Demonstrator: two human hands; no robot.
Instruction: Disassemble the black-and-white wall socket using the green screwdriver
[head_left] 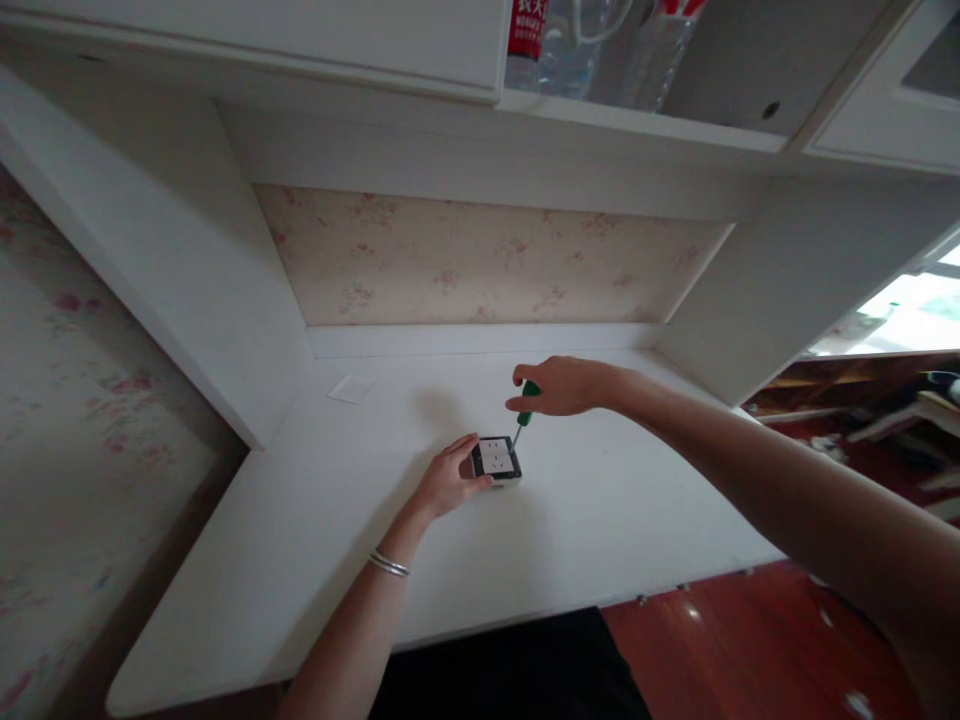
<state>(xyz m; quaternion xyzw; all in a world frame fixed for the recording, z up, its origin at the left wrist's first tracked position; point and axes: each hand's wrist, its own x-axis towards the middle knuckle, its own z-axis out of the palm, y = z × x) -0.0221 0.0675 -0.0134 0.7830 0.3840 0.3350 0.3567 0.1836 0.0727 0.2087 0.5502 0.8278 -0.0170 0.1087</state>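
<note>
A small square wall socket (496,460) with a white face and dark frame lies flat on the white desk (315,520). My left hand (448,478) grips its left side, fingers curled around the edge. My right hand (559,387) is closed around the green handle of a screwdriver (525,408). The screwdriver's thin shaft slants down to the socket's upper right corner. A silver bangle sits on my left wrist.
A small white card (352,388) lies near the desk's back left corner. Floral wallpaper (480,262) backs the alcove, with white side panels. Plastic bottles (570,45) stand on the shelf above. Red wooden floor (750,640) shows beyond the desk's front right edge.
</note>
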